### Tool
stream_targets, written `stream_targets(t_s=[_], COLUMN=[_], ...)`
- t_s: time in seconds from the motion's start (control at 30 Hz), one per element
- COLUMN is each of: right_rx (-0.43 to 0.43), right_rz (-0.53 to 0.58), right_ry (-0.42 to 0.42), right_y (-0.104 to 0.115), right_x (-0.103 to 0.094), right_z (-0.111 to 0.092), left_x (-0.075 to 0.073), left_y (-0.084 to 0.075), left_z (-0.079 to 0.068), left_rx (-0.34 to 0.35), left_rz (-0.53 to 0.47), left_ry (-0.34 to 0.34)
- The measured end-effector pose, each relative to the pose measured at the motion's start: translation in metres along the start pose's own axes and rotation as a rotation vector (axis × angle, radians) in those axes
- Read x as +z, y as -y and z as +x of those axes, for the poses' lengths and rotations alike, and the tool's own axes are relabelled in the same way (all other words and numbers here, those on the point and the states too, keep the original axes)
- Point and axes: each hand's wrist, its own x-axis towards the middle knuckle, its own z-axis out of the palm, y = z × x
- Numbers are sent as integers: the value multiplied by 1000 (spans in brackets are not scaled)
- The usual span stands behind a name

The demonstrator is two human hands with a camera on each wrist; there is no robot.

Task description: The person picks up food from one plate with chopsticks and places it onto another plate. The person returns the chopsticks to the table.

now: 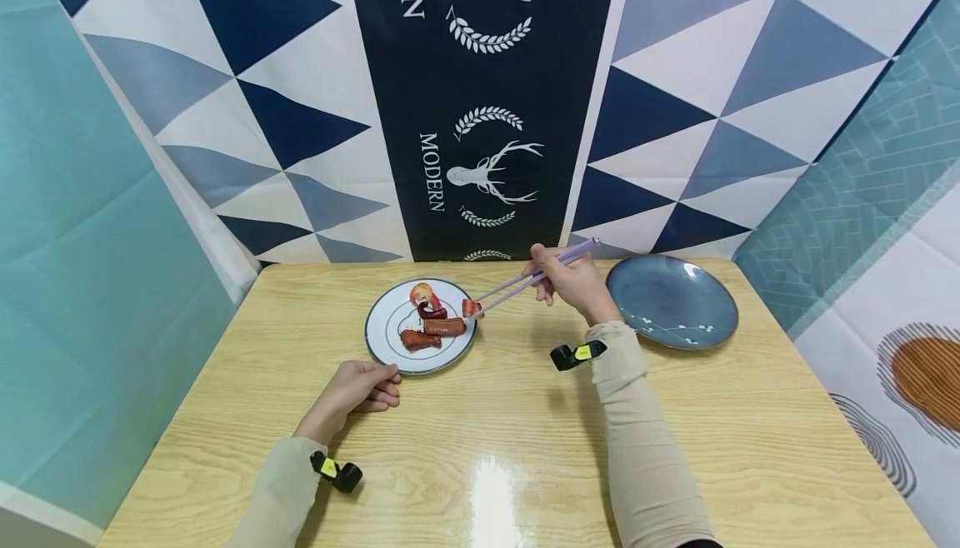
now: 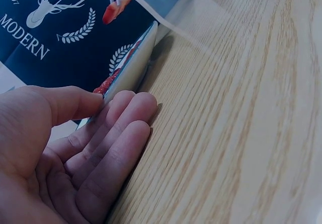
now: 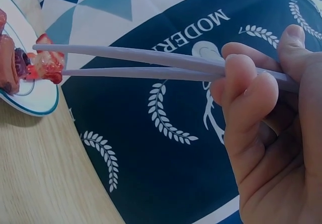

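Observation:
A white plate with a blue rim [image 1: 381,306] carries a sausage-like piece [image 1: 445,327], a drumstick-shaped piece [image 1: 420,340], a curved red-and-yellow piece [image 1: 424,293] and a dark red curl [image 1: 432,312]. At its near left rim, my left hand [image 1: 362,386] pinches the edge, thumb on top and fingers beneath. Purple chopsticks [image 3: 126,55] are in my right hand [image 1: 566,281]. Between their tips is a small red-and-white food piece [image 3: 49,60], which the left wrist view shows raised above the plate's rim.
A dark blue plate with small white blossoms [image 1: 667,296] stands at the table's back right, beyond my right forearm. The wooden table [image 1: 465,440] ends at a patterned cloth [image 1: 495,82] behind. Teal cloth [image 1: 97,240] hangs on the left.

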Motion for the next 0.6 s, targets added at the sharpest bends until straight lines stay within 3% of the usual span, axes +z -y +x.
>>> stream_targets(t_s=[0.6], right_rx=[-9], right_rz=[55], right_ry=[0], right_y=[-7], right_x=[17], right_z=[6], left_x=[0], left_y=[0], left_z=[-1], left_rx=[8], left_rz=[3], left_ry=[-5])
